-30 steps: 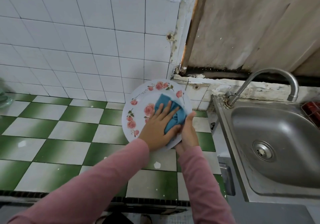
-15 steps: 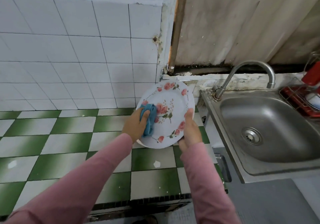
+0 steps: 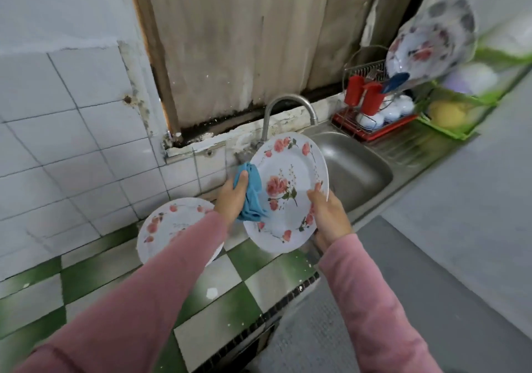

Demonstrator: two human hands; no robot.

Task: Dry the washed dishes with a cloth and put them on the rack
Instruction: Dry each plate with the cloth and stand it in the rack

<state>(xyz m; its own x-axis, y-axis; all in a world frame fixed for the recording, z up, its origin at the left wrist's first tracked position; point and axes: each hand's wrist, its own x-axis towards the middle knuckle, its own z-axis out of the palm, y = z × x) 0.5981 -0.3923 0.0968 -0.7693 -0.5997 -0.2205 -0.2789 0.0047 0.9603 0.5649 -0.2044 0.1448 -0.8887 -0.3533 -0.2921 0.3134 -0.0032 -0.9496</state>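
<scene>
Floral plate (image 3: 290, 182) is held up on a tilt, face toward the camera, at the left edge of the sink (image 3: 359, 171), just in front of the tap (image 3: 288, 105).

Right hand (image 3: 329, 217) grips the plate's lower right rim, thumb on the face, fingers curled behind.

Left hand (image 3: 230, 200) clutches a bunched blue cloth (image 3: 253, 200) against the plate's left rim. The cloth's loose end hangs over the plate's face.

Second floral plate (image 3: 169, 225) sits on the green-and-white tiled counter (image 3: 253, 283), left of the sink, partly hidden by the pink left sleeve (image 3: 144, 286).

Red wire rack (image 3: 371, 132) stands at the sink's far right corner, holding two red cups (image 3: 371, 99) and some white bowls (image 3: 394, 110).

Further right of the sink is a green shelf rack (image 3: 449, 130), blurred, with another floral plate (image 3: 429, 41) standing upright at its top.
</scene>
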